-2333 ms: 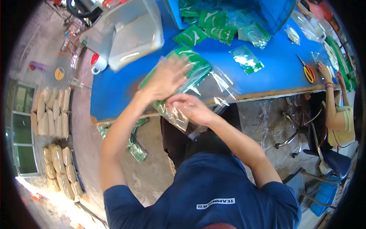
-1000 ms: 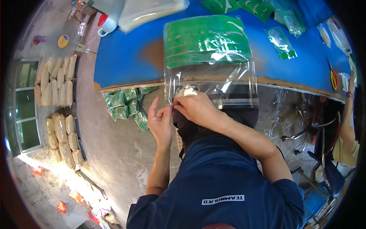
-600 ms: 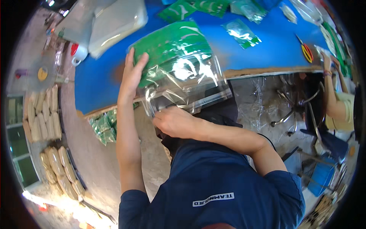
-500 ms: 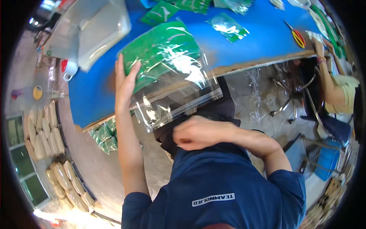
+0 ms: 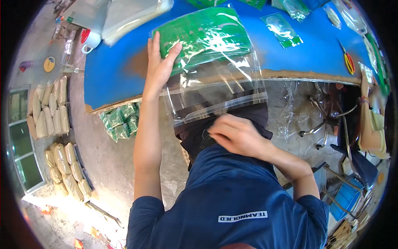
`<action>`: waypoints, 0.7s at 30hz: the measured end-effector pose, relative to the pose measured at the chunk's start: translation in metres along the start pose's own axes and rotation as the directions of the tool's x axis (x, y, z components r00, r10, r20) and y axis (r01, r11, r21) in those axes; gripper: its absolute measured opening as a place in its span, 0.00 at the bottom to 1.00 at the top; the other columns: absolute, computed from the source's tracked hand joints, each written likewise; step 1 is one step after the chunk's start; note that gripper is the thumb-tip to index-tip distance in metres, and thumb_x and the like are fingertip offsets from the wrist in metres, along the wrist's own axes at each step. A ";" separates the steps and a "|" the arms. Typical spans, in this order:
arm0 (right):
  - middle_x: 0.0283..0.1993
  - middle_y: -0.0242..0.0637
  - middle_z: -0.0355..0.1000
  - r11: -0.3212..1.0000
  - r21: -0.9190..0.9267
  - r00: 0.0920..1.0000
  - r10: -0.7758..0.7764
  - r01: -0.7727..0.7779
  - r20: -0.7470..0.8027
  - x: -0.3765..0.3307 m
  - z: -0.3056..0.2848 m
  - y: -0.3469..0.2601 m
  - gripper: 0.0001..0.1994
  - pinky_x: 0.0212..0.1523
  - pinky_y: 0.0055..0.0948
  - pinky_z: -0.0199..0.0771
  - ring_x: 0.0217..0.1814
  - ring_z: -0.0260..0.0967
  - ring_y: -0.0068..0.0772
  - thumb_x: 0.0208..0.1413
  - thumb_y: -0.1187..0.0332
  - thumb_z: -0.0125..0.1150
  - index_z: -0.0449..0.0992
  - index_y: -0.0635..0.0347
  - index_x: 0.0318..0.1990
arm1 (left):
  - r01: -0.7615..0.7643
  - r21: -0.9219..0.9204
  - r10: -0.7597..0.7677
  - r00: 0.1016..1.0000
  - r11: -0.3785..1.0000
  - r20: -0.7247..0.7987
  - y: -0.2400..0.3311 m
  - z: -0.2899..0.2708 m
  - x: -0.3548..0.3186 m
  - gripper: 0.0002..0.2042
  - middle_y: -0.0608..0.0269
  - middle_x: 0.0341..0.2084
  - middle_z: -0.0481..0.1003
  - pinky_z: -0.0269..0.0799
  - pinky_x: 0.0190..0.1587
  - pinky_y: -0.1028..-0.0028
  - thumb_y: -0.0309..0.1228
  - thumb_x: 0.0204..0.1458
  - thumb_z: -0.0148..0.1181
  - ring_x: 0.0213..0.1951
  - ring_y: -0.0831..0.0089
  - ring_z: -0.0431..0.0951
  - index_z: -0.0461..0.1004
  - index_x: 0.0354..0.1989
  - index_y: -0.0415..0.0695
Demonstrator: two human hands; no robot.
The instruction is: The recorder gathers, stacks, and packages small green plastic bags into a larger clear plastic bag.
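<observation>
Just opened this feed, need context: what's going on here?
A person in a navy short-sleeved shirt has their left hand, thumb and fingers spread, against the left side of a large clear plastic bag. A flat green stack shows inside its far part, over a blue-topped table; the bag's near part juts past the table edge. Their right hand, fingers curled, is close to the bag's near edge; whether it holds anything is unclear.

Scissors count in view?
1. Scissors lie on the right part of the blue table, near its front edge, right of the clear bag that the left hand touches. Others could be hidden under things.
</observation>
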State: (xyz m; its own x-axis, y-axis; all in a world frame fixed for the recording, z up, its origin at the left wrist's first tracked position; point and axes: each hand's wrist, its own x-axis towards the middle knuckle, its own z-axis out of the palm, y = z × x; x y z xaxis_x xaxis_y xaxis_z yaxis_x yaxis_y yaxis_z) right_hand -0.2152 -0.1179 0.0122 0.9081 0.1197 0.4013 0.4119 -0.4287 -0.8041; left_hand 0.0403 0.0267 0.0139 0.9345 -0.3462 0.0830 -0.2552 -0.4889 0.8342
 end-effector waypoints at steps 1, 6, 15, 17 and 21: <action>0.35 0.38 0.67 0.996 -0.092 1.000 0.020 -0.022 -0.013 0.017 0.017 -0.003 0.09 0.36 0.38 0.76 0.38 0.72 0.43 0.51 0.72 0.67 0.76 0.60 0.39 | -0.015 -0.002 0.015 1.000 1.000 0.014 0.001 0.003 -0.001 0.48 0.35 0.73 0.39 0.41 0.73 0.60 0.56 0.51 0.64 0.75 0.49 0.41 0.50 0.73 0.41; 0.36 0.42 0.69 0.977 -0.200 0.992 0.086 -0.067 0.088 0.053 0.055 0.008 0.12 0.38 0.37 0.79 0.40 0.75 0.43 0.44 0.75 0.64 0.75 0.64 0.39 | -0.021 0.034 0.021 1.000 0.999 0.017 0.000 0.003 -0.002 0.49 0.35 0.73 0.38 0.42 0.73 0.60 0.57 0.51 0.63 0.75 0.48 0.41 0.49 0.74 0.41; 0.38 0.43 0.68 0.996 -0.016 0.953 0.092 -0.091 0.288 0.050 0.023 0.008 0.05 0.36 0.42 0.74 0.38 0.74 0.46 0.55 0.73 0.60 0.72 0.64 0.37 | 0.004 -0.007 -0.004 0.999 1.000 0.047 -0.001 0.007 0.000 0.48 0.37 0.74 0.38 0.41 0.73 0.59 0.59 0.52 0.62 0.75 0.50 0.39 0.48 0.74 0.43; 0.36 0.41 0.67 0.948 0.298 0.923 -0.010 -0.113 0.384 0.028 -0.031 -0.001 0.05 0.34 0.40 0.71 0.33 0.71 0.44 0.60 0.70 0.59 0.72 0.63 0.38 | -0.008 0.030 0.006 0.999 1.000 0.042 -0.004 0.006 -0.001 0.47 0.37 0.74 0.37 0.39 0.73 0.58 0.59 0.53 0.61 0.75 0.51 0.39 0.48 0.74 0.44; 0.29 0.31 0.68 0.544 0.764 0.849 0.528 -0.346 0.008 -0.114 -0.199 0.059 0.07 0.24 0.19 0.62 0.26 0.63 0.18 0.55 0.69 0.68 0.74 0.61 0.33 | -0.063 0.050 0.062 0.998 0.997 0.026 -0.001 0.005 0.003 0.46 0.36 0.73 0.40 0.38 0.73 0.58 0.58 0.53 0.61 0.75 0.51 0.40 0.50 0.74 0.45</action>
State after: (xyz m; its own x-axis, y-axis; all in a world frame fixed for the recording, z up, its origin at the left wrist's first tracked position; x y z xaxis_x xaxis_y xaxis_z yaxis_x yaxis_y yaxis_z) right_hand -0.3097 -0.3350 0.0060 0.9891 -0.1181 -0.0875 -0.0318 0.4098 -0.9116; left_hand 0.0417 0.0220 0.0104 0.9103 -0.3961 0.1205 -0.3257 -0.5055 0.7990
